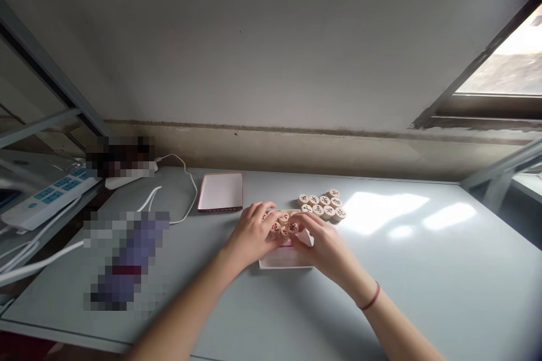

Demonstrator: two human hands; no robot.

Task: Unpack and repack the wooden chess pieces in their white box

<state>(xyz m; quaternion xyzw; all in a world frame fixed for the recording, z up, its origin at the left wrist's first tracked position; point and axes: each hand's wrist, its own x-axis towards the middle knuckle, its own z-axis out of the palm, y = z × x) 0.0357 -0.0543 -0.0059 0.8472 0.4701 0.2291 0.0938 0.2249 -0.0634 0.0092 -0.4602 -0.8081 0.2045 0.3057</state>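
A shallow white box (285,260) lies on the grey table, with round wooden pieces (284,230) bearing red characters in its far part. My left hand (254,233) reaches over the box from the left, its fingers curved around the left side of these pieces. From the right, my right hand (319,240) has its fingertips on the pieces at the right end. Both hands press the group between them. Just behind my right hand, more round wooden pieces (324,201), mostly with dark characters, stand in rows on the table.
An open box lid (221,191) with a red edge lies behind my left hand. At the left are a blurred purple item (135,254), white cables and a power strip (53,194). A wall runs along the table's back edge.
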